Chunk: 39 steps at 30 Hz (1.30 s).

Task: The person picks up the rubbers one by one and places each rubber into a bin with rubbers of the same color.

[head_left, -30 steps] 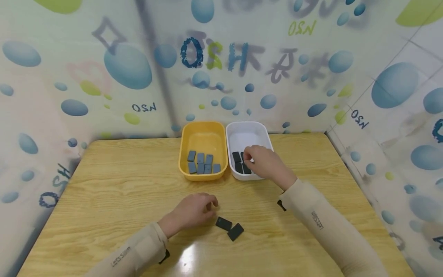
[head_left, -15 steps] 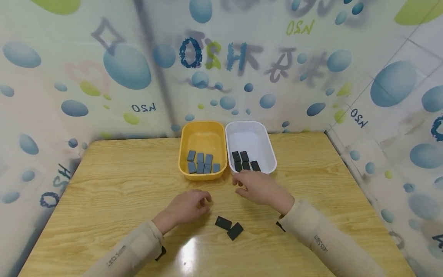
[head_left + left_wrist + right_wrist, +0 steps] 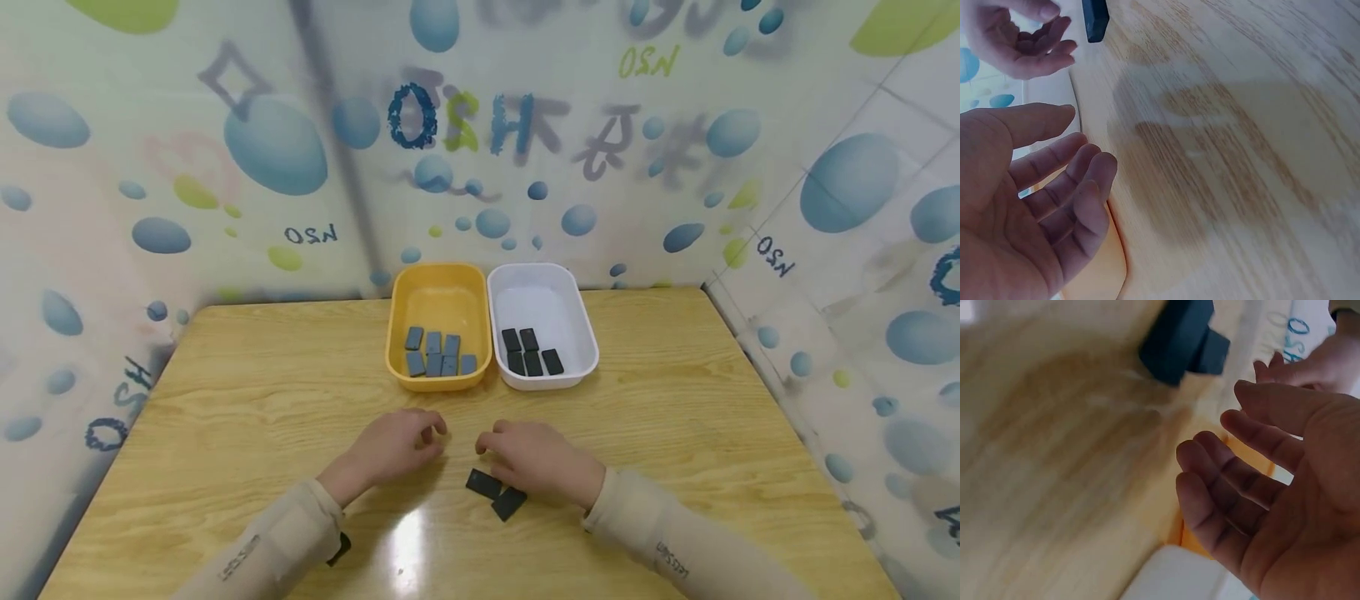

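Two small black rectangular blocks, one [image 3: 483, 484] behind the other [image 3: 509, 504], lie on the wooden table near the front. My right hand [image 3: 542, 460] hovers just beside and above them; in the right wrist view its fingers are loosely bent and hold nothing. To the left of the blocks is my left hand [image 3: 393, 446], with relaxed, slightly curled fingers [image 3: 1094, 165] and nothing in them. A white bin [image 3: 581, 333] at the back holds several black blocks [image 3: 532, 363]. Beside it, a yellow bin [image 3: 395, 333] holds several grey-blue blocks [image 3: 434, 364].
Both bins stand side by side near the table's back edge, in front of a patterned wall covering [image 3: 480, 200]. The wooden table [image 3: 262, 367] stretches to either side of them. Another patterned wall [image 3: 847, 275] rises on the right.
My right hand has come back from the white bin toward the two black blocks, leaving several black blocks visible in the bin. My left hand has drawn slightly left and away from the blocks.
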Available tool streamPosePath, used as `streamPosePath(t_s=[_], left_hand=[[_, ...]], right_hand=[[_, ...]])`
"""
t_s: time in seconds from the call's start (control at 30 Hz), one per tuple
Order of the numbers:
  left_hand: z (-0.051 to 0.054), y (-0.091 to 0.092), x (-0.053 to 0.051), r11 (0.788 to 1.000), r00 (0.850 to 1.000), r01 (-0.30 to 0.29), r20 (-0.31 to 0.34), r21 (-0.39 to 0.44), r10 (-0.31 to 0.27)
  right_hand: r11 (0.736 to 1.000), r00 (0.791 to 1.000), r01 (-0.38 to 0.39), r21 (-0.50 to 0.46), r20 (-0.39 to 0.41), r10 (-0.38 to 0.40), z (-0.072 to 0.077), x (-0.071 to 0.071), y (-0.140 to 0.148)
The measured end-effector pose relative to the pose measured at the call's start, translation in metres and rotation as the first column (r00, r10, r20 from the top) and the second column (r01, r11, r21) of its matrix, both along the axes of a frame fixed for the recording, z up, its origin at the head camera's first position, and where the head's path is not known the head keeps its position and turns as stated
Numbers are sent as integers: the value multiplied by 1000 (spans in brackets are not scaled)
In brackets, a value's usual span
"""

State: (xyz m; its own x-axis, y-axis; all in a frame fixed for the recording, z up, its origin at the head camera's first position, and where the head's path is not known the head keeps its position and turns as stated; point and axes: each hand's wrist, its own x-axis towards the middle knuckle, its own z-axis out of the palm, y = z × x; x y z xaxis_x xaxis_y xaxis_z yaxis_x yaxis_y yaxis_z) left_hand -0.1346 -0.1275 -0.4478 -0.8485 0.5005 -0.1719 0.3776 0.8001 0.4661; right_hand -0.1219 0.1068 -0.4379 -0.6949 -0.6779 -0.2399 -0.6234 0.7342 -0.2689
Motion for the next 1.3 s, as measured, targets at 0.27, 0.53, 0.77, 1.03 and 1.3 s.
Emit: streamPosePath(t_s=[0.27,0.53,0.77,1.03,1.3], left_hand=[[-2,0,-2,1000,1000,2,9,-5,-2],[-1,-1,-1,1000,1000,14,2,2,-14],[-3,-2,0,1000,999,28,-23,5,-27],[-5,-2,1,999,998,44,-51,9,-44],[-6,-1,1,999,997,50,-57,10,-49]], right_hand=[[999,999,-37,24,-20,37,-9,9,-7],[998,999,-53,42,-5,54,-7,14,-13],[995,997,-66,72,-33,68,-11,15,-16],[994,996,-79,75,-44,82,-13,18,-19],[993,990,-92,69,-99,98,-13,21,-22]])
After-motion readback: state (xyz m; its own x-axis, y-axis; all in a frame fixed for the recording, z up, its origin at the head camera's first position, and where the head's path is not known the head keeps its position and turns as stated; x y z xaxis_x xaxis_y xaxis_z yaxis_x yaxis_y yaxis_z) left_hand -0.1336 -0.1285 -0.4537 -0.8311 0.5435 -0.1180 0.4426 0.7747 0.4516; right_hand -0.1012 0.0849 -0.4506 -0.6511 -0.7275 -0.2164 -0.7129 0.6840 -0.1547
